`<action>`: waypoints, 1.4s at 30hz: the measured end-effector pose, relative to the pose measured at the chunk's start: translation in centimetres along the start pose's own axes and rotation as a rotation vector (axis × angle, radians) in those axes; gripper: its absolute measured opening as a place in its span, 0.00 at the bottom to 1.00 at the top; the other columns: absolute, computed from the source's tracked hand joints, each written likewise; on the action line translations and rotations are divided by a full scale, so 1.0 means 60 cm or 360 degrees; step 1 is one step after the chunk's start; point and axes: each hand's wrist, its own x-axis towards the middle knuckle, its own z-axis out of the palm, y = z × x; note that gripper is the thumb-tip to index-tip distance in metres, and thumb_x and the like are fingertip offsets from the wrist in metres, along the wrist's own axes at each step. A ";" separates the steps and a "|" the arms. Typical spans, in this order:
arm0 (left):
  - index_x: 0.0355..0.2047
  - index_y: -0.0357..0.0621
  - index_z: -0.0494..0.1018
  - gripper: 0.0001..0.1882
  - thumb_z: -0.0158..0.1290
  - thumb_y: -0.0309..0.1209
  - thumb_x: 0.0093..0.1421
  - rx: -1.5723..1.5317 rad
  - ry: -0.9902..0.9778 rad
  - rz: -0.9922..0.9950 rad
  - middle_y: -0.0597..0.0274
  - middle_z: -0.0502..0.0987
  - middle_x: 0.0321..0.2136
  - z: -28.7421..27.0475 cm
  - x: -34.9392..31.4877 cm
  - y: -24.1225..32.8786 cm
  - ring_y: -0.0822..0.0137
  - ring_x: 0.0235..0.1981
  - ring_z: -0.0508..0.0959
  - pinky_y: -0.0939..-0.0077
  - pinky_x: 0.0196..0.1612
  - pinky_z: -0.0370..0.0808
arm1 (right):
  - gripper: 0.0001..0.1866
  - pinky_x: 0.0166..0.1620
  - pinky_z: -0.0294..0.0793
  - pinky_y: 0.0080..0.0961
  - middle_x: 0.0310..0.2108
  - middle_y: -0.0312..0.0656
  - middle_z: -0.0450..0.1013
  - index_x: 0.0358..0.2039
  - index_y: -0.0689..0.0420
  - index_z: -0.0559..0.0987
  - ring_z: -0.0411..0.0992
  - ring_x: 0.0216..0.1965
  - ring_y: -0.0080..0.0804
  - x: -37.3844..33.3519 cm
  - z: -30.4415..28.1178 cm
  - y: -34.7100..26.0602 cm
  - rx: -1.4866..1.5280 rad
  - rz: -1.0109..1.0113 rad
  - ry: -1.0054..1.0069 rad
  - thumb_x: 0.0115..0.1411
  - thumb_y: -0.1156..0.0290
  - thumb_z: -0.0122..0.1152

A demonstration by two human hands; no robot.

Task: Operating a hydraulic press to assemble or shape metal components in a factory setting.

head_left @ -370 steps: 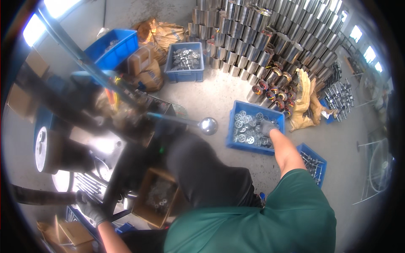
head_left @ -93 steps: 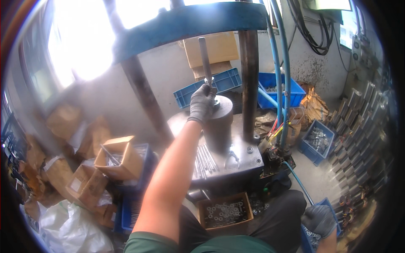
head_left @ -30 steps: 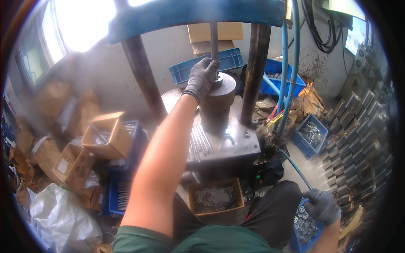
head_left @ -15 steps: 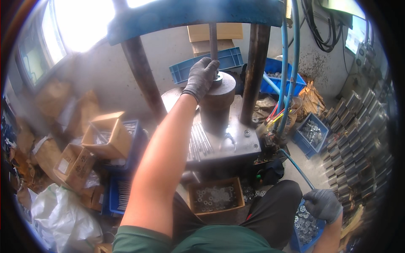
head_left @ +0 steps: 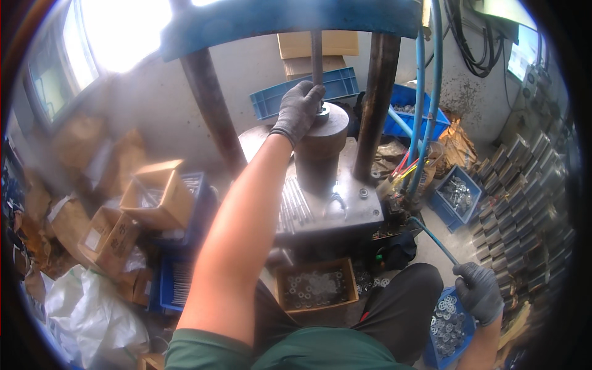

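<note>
My left hand (head_left: 298, 111), in a dark grey glove, is closed round the lower part of an upright metal rod (head_left: 317, 55). Beside its fingers, a small ring-shaped metal part (head_left: 322, 113) sits on top of a thick steel cylinder (head_left: 320, 139). The cylinder stands on the metal table (head_left: 354, 206) of a press with a blue crossbeam (head_left: 283, 20). At the lower right my gloved right hand (head_left: 480, 292) is wrapped round the end of a long thin lever (head_left: 435, 239). What the left fingertips touch behind the rod is hidden.
Thin metal rods (head_left: 294, 200) lie on the press table. A box of washers (head_left: 317, 287) stands below it. A blue bin of round metal parts (head_left: 447, 327) is under my right hand. Stacked metal pieces (head_left: 524, 209) rise at right; cartons (head_left: 163, 197) stand at left.
My right hand and the lever end have come up slightly. The left hand keeps its place at the rod, and the whole view has shifted a little.
</note>
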 end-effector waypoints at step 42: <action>0.44 0.43 0.73 0.26 0.48 0.56 0.73 -0.0665 -0.0236 -0.0200 0.68 0.74 0.31 0.104 -0.461 -0.089 0.77 0.26 0.73 0.79 0.30 0.74 | 0.05 0.38 0.78 0.38 0.30 0.49 0.78 0.36 0.60 0.81 0.79 0.33 0.48 0.220 -0.060 0.024 -0.0246 -0.0270 0.0693 0.58 0.76 0.64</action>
